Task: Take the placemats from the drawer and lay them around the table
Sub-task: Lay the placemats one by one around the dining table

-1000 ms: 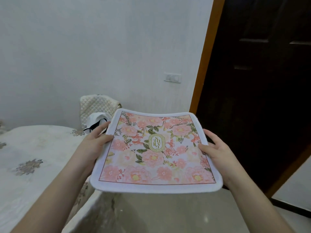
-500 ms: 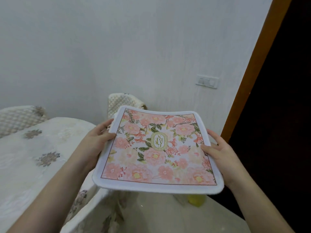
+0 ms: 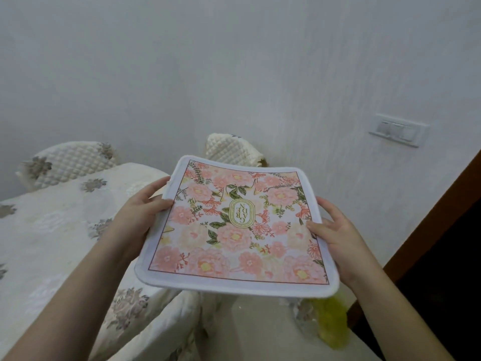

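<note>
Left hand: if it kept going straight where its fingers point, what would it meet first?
Probably the quilted chair back by the wall; the left hand, gripping the placemat, points up-right toward it. Depth is unclear.

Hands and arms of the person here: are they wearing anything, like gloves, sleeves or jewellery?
Nothing shows on them. The left hand and right hand are bare, with no gloves, and no rings or watch are visible. Both forearms are uncovered right to the bottom edge of the picture, so no sleeve is in view.
</note>
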Available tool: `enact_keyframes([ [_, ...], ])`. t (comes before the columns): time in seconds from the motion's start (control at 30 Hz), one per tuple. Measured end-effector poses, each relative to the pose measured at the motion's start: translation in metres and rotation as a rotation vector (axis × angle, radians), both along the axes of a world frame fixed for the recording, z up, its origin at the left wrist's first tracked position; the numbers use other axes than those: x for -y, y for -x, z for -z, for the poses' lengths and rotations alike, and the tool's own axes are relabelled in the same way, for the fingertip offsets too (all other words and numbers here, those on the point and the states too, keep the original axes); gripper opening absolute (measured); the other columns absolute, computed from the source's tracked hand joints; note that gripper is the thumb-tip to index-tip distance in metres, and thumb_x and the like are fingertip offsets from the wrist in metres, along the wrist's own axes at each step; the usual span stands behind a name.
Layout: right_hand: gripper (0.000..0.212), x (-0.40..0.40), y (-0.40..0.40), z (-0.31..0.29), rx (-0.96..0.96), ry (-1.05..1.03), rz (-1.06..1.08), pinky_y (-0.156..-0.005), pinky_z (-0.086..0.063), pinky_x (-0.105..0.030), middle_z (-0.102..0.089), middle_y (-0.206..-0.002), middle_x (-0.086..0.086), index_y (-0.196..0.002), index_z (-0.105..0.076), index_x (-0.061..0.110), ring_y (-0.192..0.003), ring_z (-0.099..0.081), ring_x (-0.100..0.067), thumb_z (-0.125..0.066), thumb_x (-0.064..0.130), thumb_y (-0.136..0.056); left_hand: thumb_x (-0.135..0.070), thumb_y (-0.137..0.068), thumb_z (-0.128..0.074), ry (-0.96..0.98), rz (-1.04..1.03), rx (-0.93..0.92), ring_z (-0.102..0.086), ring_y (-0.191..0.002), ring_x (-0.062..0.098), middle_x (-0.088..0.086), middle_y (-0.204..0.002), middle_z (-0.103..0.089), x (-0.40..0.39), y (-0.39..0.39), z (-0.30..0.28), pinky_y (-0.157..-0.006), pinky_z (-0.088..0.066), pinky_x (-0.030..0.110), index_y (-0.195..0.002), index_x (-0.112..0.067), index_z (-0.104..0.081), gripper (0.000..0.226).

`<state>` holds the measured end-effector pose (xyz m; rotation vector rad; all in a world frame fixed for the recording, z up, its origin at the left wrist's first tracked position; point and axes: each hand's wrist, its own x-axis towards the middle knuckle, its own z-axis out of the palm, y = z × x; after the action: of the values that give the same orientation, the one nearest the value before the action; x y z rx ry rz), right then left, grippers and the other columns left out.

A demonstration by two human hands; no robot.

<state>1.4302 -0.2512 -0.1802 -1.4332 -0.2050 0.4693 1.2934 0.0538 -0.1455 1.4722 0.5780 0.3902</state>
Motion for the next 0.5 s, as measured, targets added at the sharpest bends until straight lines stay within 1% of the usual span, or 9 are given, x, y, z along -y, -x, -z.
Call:
enact_keyframes([
  [0.1,0.053,-0.039,-0.026,0.003,0.003,0.013,-0.035,-0.06,-0.059,-0.042,-0.074,-0.103,-0.013,-0.136,-0.047,0.031,-0.085,-0.073,-0.038,-0.057,0.001,-0.094,-0.003,-0.097,-0.052,0.015,-0.045,0.01,-0.074,-0.077,0.026,0.008,-0.1,-0.076,-0.033,-0.013,0.011,-0.058,-0.061,0.035,-0.133,-0.029,-0.057,0.046],
  [0.17,0.052,-0.067,-0.04,0.004,0.01,0.02,-0.046,-0.061,-0.059,-0.043,-0.075,-0.102,-0.011,-0.136,-0.047,0.031,-0.085,-0.073,-0.037,-0.057,0.001,-0.094,-0.003,-0.097,-0.052,0.029,-0.079,0.011,-0.074,-0.077,0.025,0.006,-0.099,-0.077,-0.056,-0.022,0.017,-0.059,-0.06,0.035,-0.134,-0.03,-0.057,0.046],
  [0.27,0.052,-0.102,-0.057,0.009,0.006,0.053,-0.069,-0.064,-0.059,-0.045,-0.074,-0.104,-0.01,-0.137,-0.045,0.034,-0.085,-0.073,-0.036,-0.056,0.004,-0.096,-0.003,-0.097,-0.052,0.039,-0.116,0.006,-0.074,-0.082,0.029,0.007,-0.102,-0.076,-0.087,-0.035,0.023,-0.066,-0.059,0.039,-0.135,-0.031,-0.056,0.047],
  [0.37,0.049,-0.129,-0.07,0.014,-0.018,0.063,-0.105,-0.06,-0.06,-0.042,-0.074,-0.103,-0.01,-0.133,-0.046,0.036,-0.084,-0.073,-0.036,-0.055,0.005,-0.097,-0.004,-0.098,-0.052,0.04,-0.139,-0.003,-0.073,-0.084,0.03,0.008,-0.102,-0.076,-0.112,-0.045,0.026,-0.066,-0.061,0.04,-0.134,-0.032,-0.056,0.046],
  [0.5,0.048,-0.158,-0.085,0.017,-0.028,0.08,-0.148,-0.06,-0.06,-0.044,-0.074,-0.101,-0.012,-0.131,-0.048,0.037,-0.083,-0.073,-0.036,-0.054,0.003,-0.097,-0.003,-0.098,-0.052,0.052,-0.165,-0.02,-0.073,-0.091,0.034,0.01,-0.106,-0.075,-0.136,-0.052,0.032,-0.076,-0.059,0.045,-0.136,-0.031,-0.055,0.047],
])
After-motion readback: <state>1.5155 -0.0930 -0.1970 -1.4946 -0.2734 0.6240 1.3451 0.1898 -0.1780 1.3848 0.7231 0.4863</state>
